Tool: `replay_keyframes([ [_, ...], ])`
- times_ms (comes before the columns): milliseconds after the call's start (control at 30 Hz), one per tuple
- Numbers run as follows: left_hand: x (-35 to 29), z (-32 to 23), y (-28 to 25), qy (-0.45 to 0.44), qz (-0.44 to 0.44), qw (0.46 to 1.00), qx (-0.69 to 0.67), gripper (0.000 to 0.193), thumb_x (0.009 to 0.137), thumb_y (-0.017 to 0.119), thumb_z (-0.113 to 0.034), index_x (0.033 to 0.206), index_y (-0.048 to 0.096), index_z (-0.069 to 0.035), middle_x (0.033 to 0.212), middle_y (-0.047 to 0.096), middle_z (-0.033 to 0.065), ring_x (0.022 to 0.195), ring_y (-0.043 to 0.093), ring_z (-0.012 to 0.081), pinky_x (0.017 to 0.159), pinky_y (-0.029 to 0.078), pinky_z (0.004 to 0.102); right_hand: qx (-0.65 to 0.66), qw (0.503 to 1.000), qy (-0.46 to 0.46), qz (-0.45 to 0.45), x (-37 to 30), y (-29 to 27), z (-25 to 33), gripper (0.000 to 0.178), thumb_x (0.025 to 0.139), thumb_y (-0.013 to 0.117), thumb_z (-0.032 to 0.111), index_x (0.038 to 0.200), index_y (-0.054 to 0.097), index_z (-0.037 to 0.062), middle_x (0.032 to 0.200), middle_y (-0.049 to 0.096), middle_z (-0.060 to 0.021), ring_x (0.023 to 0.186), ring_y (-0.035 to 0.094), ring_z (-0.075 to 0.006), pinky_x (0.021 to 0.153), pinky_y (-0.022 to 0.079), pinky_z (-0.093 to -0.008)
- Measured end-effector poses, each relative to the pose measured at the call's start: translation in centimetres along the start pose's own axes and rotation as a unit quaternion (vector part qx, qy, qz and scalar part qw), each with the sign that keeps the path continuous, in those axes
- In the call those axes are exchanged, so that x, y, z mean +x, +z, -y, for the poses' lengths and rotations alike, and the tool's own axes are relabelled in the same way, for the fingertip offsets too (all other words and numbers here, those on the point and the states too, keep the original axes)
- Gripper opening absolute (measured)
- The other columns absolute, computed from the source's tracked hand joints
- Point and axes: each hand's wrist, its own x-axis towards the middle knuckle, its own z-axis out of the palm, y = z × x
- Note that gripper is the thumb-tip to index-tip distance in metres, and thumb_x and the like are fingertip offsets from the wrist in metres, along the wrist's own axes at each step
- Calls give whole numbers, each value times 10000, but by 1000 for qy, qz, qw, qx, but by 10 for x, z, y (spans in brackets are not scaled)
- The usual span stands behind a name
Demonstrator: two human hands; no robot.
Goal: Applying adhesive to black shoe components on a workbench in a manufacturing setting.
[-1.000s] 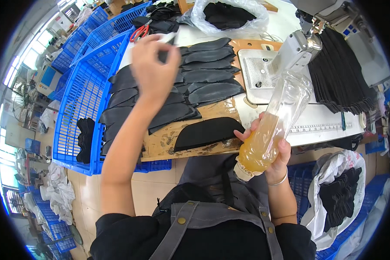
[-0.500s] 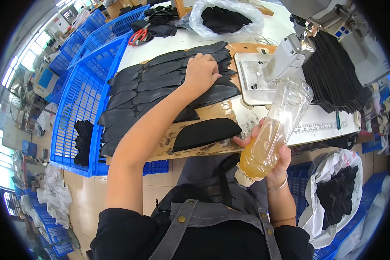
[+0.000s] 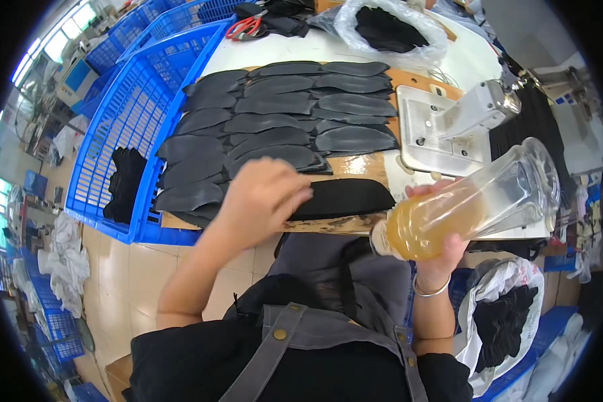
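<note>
A clear plastic bottle of cloudy yellow liquid lies tilted in my right hand, its white cap pointing down to the left and its base up to the right. My fingers and thumb wrap around its lower part. Over the left end of a single black curved pad hovers my left hand, slightly blurred, its fingers loosely bent and a little apart. No object shows in it. Behind it, overlapping rows of dark curved pieces cover the brown board.
Right of the pieces stands a white machine arm over a metal plate. A blue basket is at the left. Red-handled scissors and a plastic bag of black pieces sit at the back. A white sack stands low right.
My left hand has come back from the rows of pieces toward me, over the single pad. The bottle is tipped further toward level. The whole view has shifted.
</note>
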Motion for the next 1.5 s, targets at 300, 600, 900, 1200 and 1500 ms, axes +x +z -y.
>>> replay_keyframes([
  [300, -74, 11, 36, 51, -153, 987, 26, 284, 635, 597, -79, 904, 644, -2, 928, 643, 91, 868, 642, 243, 731, 532, 327, -296, 912, -124, 257, 28, 65, -53, 773, 694, 722, 207, 1309, 287, 30, 1086, 491, -182, 1021, 527, -301, 870, 449, -426],
  [600, -79, 13, 31, 54, -174, 983, 18, 232, 665, 598, -94, 880, 646, -23, 948, 641, 82, 903, 638, 215, 721, 521, 304, -249, 908, -139, 308, 23, 77, -85, 754, 672, 721, 128, 1277, 285, 14, 1098, 497, -195, 1032, 520, -300, 869, 452, -420],
  [900, -76, 16, 41, 48, -181, 982, 17, 189, 653, 655, -49, 842, 650, -40, 882, 666, 63, 823, 663, 215, 651, 539, 293, -393, 901, -176, 52, 37, 38, -52, 631, 641, 770, 149, 1175, 473, -6, 1055, 577, -113, 964, 574, -198, 851, 460, -316],
  [1200, -77, 15, 40, 35, -186, 982, 13, 190, 635, 674, -16, 821, 657, -47, 845, 670, 64, 794, 664, 217, 641, 544, 290, -301, 931, -206, -24, 22, 48, -8, 641, 714, 710, 204, 1226, 389, -9, 1092, 536, -163, 996, 555, -229, 869, 454, -340],
  [1500, -84, 19, 53, 17, -169, 985, -26, 233, 633, 625, -77, 859, 657, -29, 895, 654, 62, 853, 654, 206, 676, 531, 300, -603, 681, -265, 320, 10, 83, -42, 760, 743, 671, 327, 1349, 317, 37, 1175, 501, -156, 1039, 540, -299, 902, 421, -428],
])
